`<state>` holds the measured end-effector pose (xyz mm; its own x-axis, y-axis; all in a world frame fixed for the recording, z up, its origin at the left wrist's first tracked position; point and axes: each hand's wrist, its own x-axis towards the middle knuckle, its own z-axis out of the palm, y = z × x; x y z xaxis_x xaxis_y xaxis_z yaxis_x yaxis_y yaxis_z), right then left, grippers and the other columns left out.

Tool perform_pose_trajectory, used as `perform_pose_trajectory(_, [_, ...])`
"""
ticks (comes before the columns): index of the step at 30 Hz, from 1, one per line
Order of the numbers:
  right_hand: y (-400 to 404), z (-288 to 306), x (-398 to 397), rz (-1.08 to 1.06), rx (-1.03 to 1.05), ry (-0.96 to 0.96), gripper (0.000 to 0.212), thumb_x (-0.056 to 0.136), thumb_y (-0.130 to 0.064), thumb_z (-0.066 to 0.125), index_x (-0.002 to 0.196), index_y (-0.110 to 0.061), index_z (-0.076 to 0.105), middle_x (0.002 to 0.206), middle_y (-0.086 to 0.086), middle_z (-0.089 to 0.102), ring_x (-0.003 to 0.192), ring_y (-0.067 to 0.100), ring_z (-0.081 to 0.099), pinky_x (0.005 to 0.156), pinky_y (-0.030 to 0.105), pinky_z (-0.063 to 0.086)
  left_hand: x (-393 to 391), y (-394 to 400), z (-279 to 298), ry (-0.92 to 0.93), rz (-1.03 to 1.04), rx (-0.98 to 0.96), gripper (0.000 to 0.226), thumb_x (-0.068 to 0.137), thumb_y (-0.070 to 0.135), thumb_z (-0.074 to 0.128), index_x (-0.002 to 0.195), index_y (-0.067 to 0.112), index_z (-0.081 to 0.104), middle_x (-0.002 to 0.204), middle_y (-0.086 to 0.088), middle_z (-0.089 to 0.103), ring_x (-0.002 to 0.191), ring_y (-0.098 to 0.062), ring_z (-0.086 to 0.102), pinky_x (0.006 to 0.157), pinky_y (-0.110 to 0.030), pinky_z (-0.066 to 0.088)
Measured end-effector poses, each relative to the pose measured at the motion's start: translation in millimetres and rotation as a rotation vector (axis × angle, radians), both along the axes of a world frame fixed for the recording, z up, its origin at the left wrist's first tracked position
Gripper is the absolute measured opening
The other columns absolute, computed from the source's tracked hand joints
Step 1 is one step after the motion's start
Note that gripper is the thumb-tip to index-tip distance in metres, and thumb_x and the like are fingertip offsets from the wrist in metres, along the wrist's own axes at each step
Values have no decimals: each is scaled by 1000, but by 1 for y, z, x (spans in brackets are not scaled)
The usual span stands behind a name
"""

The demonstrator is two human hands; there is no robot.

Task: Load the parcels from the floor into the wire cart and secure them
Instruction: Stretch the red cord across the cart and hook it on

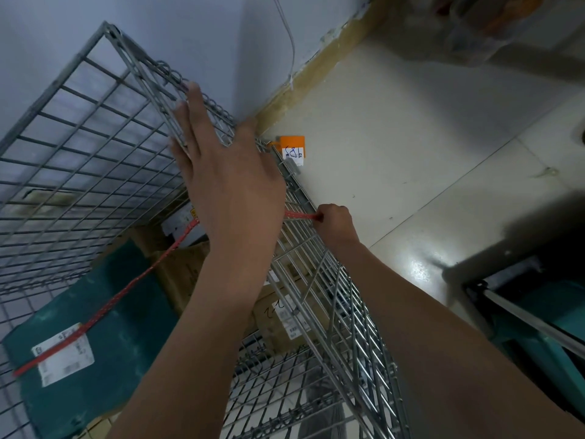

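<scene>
Your left hand (221, 172) lies flat with straight fingers against the top corner of the silver wire-mesh cart (95, 147), while your right hand (335, 221) is curled tight around the end of the red woven strap (104, 308) just outside the cart's right side panel. The strap runs taut across the parcels inside: a teal plastic-wrapped parcel (120, 350) with a white label and brown cardboard boxes (180, 274) beside it.

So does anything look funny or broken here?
Nothing looks broken. The red cord runs slantwise over the teal parcel inside the silver wire cart, and the right hand pinches its end outside the mesh.
</scene>
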<state>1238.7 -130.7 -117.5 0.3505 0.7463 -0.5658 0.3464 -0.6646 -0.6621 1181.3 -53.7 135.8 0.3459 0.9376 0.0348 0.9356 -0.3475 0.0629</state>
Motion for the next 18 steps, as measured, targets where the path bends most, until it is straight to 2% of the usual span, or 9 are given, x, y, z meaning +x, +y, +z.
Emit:
perform_pose_trajectory(9, [11,-5,-7,58,-8,-35,4,88,-5,64,88,-4,68,74,8,56,68,22,52,60,28,36,-1,-2,1,-84,22,-19,36,90,18,48,120,21,68,162,-11,26,148,-31,29,116,-58,27])
perform_pose_trajectory(12, [13,-5,-7,61,-20,-33,4,86,-4,64,87,-4,68,75,8,56,69,24,53,61,30,40,-2,0,-1,-114,40,-18,37,90,21,45,117,23,69,160,-10,30,144,-30,37,113,-57,33])
perform_pose_trajectory(15, [13,-5,-5,97,-32,-46,5,86,-5,63,88,-6,68,78,11,61,72,24,55,62,31,45,-1,0,-2,-179,55,-13,39,88,23,42,115,23,71,157,-9,35,144,-29,37,105,-57,41])
perform_pose_trajectory(18, [14,-5,-6,106,-26,-57,7,85,-3,62,89,-5,67,78,10,60,71,24,54,62,29,41,-3,-1,-5,-208,50,-9,39,87,23,41,113,24,70,155,-8,38,141,-29,41,99,-58,47])
